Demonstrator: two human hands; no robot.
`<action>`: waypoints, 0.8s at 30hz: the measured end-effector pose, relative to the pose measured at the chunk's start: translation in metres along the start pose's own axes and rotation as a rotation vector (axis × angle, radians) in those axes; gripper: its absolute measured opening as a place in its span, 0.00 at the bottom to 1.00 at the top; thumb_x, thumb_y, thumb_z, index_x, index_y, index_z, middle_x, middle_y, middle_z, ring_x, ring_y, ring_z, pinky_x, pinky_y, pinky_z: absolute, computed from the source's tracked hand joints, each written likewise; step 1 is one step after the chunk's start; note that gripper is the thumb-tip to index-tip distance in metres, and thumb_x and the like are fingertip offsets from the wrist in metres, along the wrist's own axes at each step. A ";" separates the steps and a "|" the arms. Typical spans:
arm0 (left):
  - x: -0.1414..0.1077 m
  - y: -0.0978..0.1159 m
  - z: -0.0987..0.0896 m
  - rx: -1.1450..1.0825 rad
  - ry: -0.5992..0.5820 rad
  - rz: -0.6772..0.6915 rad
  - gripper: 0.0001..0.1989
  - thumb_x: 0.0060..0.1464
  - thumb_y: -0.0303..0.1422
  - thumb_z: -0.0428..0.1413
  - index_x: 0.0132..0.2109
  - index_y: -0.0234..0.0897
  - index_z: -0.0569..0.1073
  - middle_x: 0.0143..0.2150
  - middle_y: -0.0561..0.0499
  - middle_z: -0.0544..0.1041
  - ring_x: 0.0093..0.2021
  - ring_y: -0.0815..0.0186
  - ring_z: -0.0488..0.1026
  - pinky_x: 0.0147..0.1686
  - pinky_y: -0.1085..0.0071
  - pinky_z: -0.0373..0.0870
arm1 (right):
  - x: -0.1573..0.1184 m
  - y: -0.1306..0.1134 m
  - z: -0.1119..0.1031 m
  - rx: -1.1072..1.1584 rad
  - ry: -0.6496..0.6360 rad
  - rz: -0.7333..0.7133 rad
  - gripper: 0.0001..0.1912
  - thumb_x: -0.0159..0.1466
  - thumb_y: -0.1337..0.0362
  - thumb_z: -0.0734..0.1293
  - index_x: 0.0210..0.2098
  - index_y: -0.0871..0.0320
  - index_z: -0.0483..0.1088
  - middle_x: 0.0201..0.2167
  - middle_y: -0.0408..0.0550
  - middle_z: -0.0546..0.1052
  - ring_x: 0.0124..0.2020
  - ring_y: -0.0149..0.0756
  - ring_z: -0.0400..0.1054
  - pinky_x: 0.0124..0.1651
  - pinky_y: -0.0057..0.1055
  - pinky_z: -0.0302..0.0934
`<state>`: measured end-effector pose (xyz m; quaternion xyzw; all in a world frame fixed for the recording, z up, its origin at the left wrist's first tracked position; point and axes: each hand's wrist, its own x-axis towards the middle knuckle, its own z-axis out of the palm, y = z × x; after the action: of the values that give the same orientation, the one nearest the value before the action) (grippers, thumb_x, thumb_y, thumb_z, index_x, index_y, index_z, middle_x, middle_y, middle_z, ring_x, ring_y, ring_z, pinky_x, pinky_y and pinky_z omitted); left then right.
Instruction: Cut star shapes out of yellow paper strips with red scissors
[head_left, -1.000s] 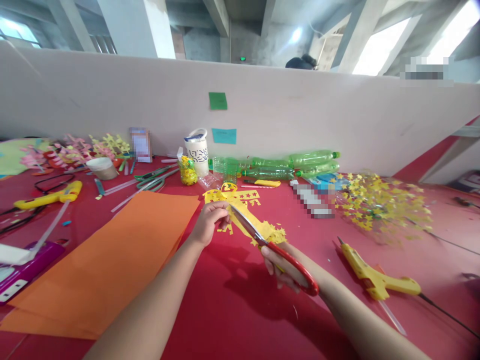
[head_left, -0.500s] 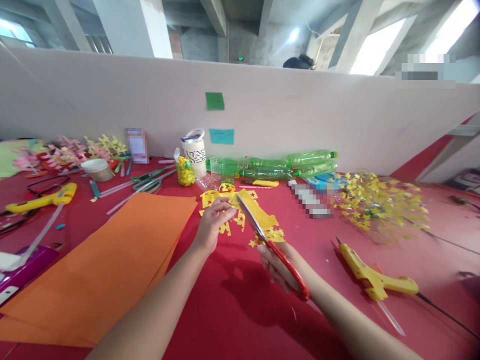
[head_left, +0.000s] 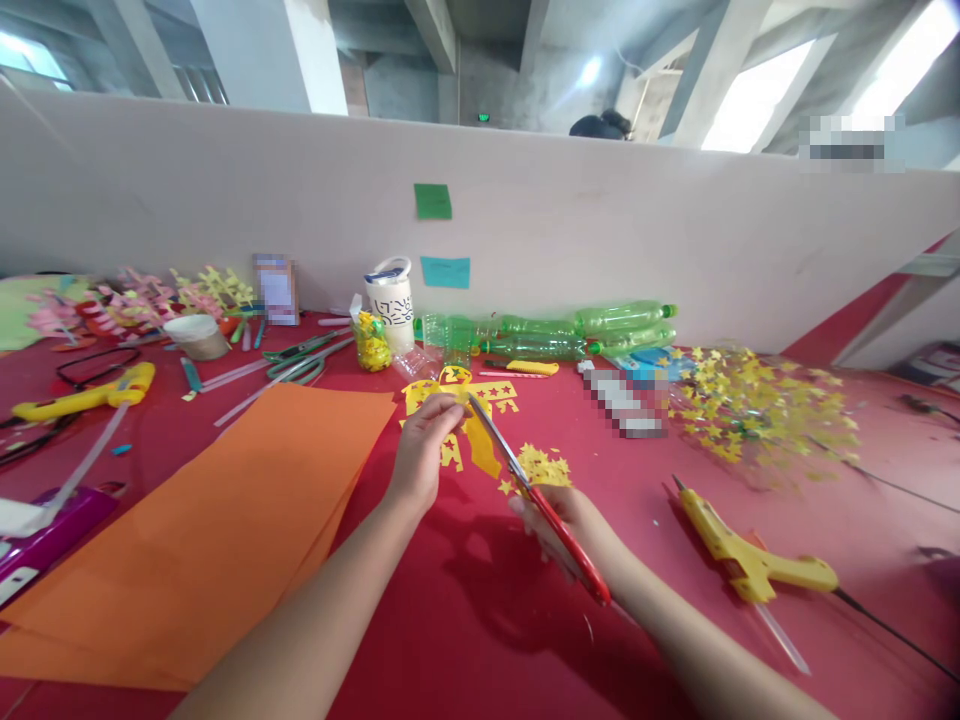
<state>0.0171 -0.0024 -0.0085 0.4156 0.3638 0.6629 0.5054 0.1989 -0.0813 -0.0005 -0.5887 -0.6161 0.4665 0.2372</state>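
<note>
My left hand [head_left: 421,450] pinches a yellow paper sheet [head_left: 482,449] between thumb and fingertips, its loose end hanging down to the right. In my right hand [head_left: 574,530] are scissors [head_left: 556,530] with red handles, blades pointing up and left. Their tips lie at the sheet close to my left fingertips; whether they touch it I cannot tell. Under the blades is a heap of small yellow stars [head_left: 544,466]. Behind my left hand lie yellow offcuts [head_left: 497,391] with star-shaped holes.
Orange sheets [head_left: 217,510] cover the left front of the red table. A yellow glue gun [head_left: 750,550] lies at right, another glue gun [head_left: 90,397] at left. Green plastic bottles [head_left: 540,338], a cutter knife [head_left: 532,368] and a white cup [head_left: 391,305] are at the back. Star-covered sprays [head_left: 750,410] stand right.
The yellow sheet has swung from stretching right behind the blades to hanging lower and left of them. The scissor blades have closed in, and the handles look narrower together.
</note>
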 end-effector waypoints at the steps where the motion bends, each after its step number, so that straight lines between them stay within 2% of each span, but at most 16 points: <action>1: 0.001 0.000 -0.001 -0.012 0.009 0.005 0.06 0.46 0.35 0.62 0.32 0.38 0.77 0.34 0.52 0.73 0.34 0.70 0.68 0.35 0.75 0.64 | 0.000 0.000 0.000 -0.005 -0.004 -0.002 0.23 0.60 0.46 0.64 0.22 0.59 0.61 0.14 0.38 0.64 0.11 0.22 0.55 0.15 0.21 0.48; 9: 0.005 0.005 -0.004 -0.001 -0.016 0.048 0.04 0.48 0.33 0.60 0.31 0.39 0.76 0.35 0.53 0.73 0.34 0.71 0.68 0.33 0.76 0.65 | -0.003 -0.003 -0.002 0.054 -0.081 0.045 0.25 0.59 0.43 0.64 0.23 0.59 0.62 0.13 0.38 0.63 0.09 0.23 0.56 0.13 0.20 0.48; 15: 0.002 0.015 -0.004 0.075 -0.100 0.061 0.06 0.50 0.33 0.56 0.29 0.37 0.74 0.42 0.51 0.74 0.28 0.74 0.65 0.22 0.77 0.60 | -0.007 -0.005 -0.003 0.099 -0.140 0.050 0.28 0.60 0.39 0.59 0.24 0.59 0.63 0.10 0.37 0.61 0.09 0.24 0.55 0.13 0.20 0.48; 24: 0.003 0.019 -0.006 0.109 -0.130 0.057 0.07 0.48 0.33 0.55 0.27 0.35 0.72 0.46 0.47 0.76 0.26 0.73 0.66 0.21 0.76 0.60 | -0.008 -0.002 -0.005 0.119 -0.172 0.024 0.28 0.61 0.39 0.58 0.25 0.59 0.64 0.10 0.35 0.61 0.10 0.24 0.57 0.16 0.21 0.53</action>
<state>0.0046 -0.0043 0.0071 0.4950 0.3537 0.6279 0.4854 0.2036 -0.0868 0.0058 -0.5385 -0.5983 0.5541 0.2123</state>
